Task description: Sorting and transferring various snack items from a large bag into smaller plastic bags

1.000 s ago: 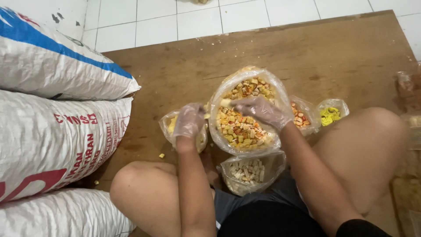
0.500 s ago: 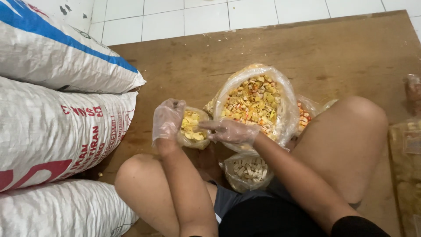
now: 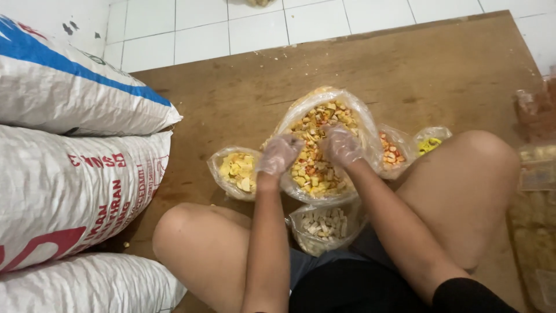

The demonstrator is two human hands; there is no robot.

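Note:
Both my hands wear thin clear plastic gloves. A large clear bag [image 3: 359, 110] of mixed yellow and orange snack pieces stands open on the wooden board between my knees. My left hand [image 3: 279, 153] is curled at the bag's left rim, fingers closed on the plastic. Inside the bag's mouth, my right hand [image 3: 341, 145] rests with its fingers bunched over the pieces. A small bag of pale yellow pieces [image 3: 236, 171] sits just left of my left hand. Below the large bag lies a bag of whitish sticks [image 3: 324, 226].
Two more small bags, orange pieces [image 3: 392, 152] and green-yellow pieces [image 3: 430, 142], sit right of the large bag by my right knee. Stacked white woven sacks [image 3: 69, 191] fill the left side. Filled clear packets [image 3: 536, 191] lie at the right edge. The wooden board [image 3: 231, 98] meets white floor tiles behind.
Both hands left the small yellow bag and moved right to the large mixed bag. A second ago the left hand was in the small bag and the right in the large one.

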